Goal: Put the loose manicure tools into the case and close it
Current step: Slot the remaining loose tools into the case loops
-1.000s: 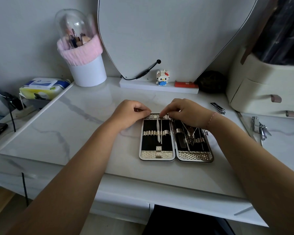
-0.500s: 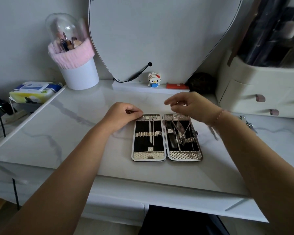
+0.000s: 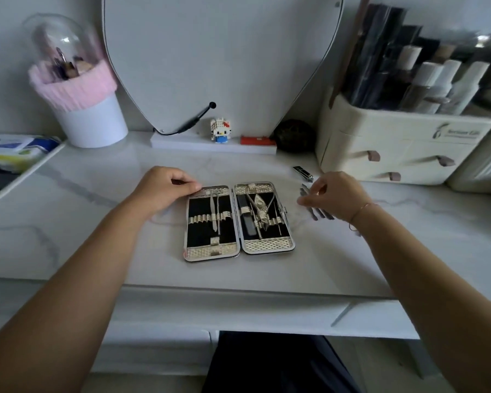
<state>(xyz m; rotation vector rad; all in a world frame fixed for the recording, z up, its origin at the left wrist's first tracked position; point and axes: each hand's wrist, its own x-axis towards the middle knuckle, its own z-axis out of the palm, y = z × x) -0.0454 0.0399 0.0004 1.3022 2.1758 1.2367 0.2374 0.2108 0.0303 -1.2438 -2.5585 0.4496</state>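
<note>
The open case (image 3: 238, 221) lies flat on the table (image 3: 267, 273), slim tools (image 3: 214, 214) strapped in both halves; the left hand (image 3: 164, 188) pinches its far left corner. The right hand (image 3: 333, 194) has left the case and curls over the loose tools (image 3: 320, 213) beside it, grip unclear. Beyond, a nail clipper (image 3: 303, 173).
</note>
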